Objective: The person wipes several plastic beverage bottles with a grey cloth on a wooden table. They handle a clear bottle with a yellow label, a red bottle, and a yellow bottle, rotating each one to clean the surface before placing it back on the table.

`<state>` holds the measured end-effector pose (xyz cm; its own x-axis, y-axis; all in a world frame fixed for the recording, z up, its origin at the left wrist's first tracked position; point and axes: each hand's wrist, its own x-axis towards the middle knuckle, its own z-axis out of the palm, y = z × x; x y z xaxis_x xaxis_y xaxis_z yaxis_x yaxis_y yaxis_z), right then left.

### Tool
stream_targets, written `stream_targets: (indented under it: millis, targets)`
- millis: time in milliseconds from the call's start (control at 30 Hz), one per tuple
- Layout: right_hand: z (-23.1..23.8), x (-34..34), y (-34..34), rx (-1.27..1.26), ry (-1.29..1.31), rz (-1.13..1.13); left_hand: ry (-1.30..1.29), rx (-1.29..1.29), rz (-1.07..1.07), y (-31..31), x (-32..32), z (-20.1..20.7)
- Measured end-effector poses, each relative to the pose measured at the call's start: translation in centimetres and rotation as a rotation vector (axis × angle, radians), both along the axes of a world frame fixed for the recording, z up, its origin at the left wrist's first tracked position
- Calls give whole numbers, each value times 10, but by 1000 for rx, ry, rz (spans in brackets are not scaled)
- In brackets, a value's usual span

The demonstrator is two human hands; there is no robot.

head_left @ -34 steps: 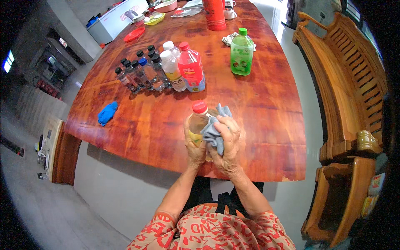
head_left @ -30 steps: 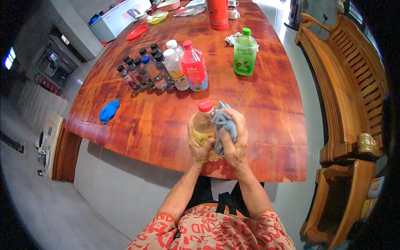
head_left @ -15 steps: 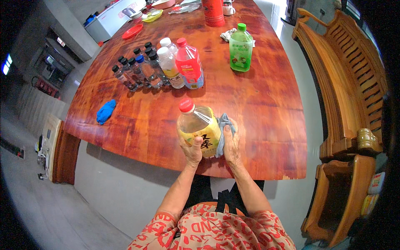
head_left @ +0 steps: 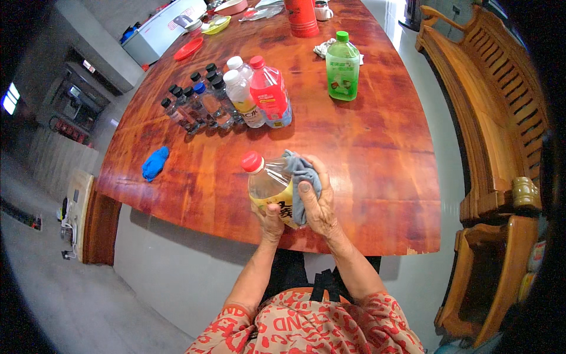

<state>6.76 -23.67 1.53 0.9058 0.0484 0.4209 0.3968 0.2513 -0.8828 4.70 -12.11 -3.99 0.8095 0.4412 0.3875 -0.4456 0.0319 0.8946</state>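
A clear plastic bottle (head_left: 268, 182) with a red cap and yellow label tilts to the left above the near edge of the table. Low on its left side, my left hand (head_left: 270, 222) is closed around it. My right hand (head_left: 320, 203) grips a grey-blue cloth (head_left: 303, 177) and presses it against the bottle's right side, covering part of the label. Farther off stand a pink-labelled bottle (head_left: 270, 94) with a red cap, a white-capped bottle (head_left: 243, 100) and several small dark-capped bottles (head_left: 219, 109).
A green bottle (head_left: 343, 71) stands at the back right, before a crumpled white cloth (head_left: 323, 49). A blue cloth (head_left: 155, 164) lies on the wooden table (head_left: 377, 177) at left. Farther back are a red canister (head_left: 302, 17) and red dish (head_left: 188, 49). A wooden bench (head_left: 471, 112) flanks the right side.
The bottle has tipped further left. My right hand and the cloth have moved up and left along its side, over more of the label. My left hand keeps its hold.
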Motion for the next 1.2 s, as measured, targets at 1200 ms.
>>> stream_targets:
  millis: [1200]
  targets:
    - [-57, -41, -12, -960, -672, -418, 77, -296, -249, -3, 16, 38]
